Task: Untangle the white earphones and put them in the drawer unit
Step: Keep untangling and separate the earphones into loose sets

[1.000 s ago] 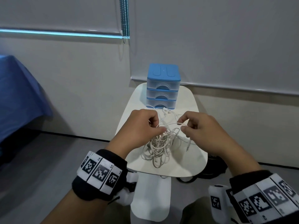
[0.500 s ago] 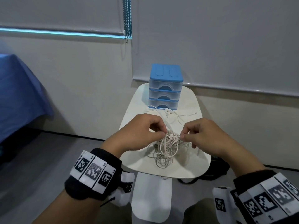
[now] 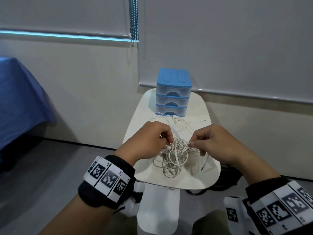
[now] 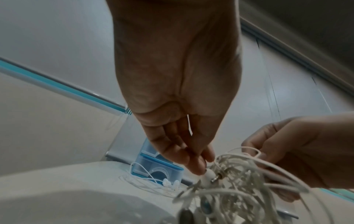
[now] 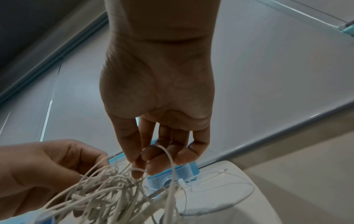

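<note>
Here, tangled bundle of white earphone cords (image 3: 176, 155) over small rounded white tabletop (image 3: 194, 177), pinched by left hand (image 3: 149, 141) and right hand (image 3: 218, 143). Behind: blue-framed clear plastic three-drawer unit (image 3: 173, 92), drawers closed. Around: grey roller blinds (image 3: 237, 39), blue cloth (image 3: 18, 99), grey floor (image 3: 42, 167).

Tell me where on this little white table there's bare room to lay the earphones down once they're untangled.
Bare patches: the table's left side beside the drawer unit, the right side past it, and the near rim below the cable tangle. Crowded: the middle, where the left hand and right hand pinch the tangle, and before the drawers, where loose earphones lie.
</note>
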Action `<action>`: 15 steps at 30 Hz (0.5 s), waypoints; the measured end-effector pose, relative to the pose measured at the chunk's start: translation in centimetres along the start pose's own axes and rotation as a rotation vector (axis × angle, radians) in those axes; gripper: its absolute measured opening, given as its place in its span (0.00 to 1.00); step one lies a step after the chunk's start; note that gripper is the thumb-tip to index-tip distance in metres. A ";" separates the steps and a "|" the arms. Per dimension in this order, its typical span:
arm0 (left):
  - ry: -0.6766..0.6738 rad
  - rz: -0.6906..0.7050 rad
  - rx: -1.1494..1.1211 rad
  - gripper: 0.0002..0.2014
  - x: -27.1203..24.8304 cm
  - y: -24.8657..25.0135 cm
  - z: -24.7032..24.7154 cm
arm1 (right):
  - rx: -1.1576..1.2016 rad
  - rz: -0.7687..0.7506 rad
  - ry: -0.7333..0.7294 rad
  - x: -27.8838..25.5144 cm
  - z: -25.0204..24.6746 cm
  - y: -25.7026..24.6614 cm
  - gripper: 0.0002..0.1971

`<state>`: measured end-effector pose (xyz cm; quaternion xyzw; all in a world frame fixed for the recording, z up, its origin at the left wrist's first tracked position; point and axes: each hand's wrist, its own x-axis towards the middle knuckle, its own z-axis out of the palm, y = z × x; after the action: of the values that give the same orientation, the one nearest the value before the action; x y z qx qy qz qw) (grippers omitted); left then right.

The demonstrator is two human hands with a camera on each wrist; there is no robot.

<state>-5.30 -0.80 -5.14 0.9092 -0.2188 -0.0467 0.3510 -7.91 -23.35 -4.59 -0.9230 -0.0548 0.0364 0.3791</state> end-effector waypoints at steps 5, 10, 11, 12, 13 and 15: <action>0.016 -0.016 -0.076 0.10 -0.1 0.4 0.5 | 0.006 0.006 -0.036 0.2 0.3 -0.3 0.12; -0.050 -0.013 -0.116 0.10 -0.6 0.4 0.1 | -0.003 -0.011 -0.054 0.5 0.6 -0.3 0.06; -0.054 -0.016 -0.135 0.10 -0.7 0.4 0.0 | -0.009 -0.018 -0.052 0.6 0.7 -0.2 0.06; -0.055 -0.020 -0.163 0.11 -0.8 0.3 0.1 | -0.007 -0.026 -0.046 0.8 0.8 -0.2 0.05; -0.053 -0.025 -0.203 0.12 -0.9 0.3 0.1 | 0.001 -0.036 -0.036 0.8 0.9 -0.2 0.05; -0.036 -0.035 -0.271 0.13 -1.0 0.1 0.2 | 0.016 -0.047 -0.023 1.1 0.9 -0.5 0.05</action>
<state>-6.23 -0.56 -5.27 0.8561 -0.2007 -0.0984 0.4660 -6.95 -22.24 -4.94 -0.9179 -0.0805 0.0384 0.3867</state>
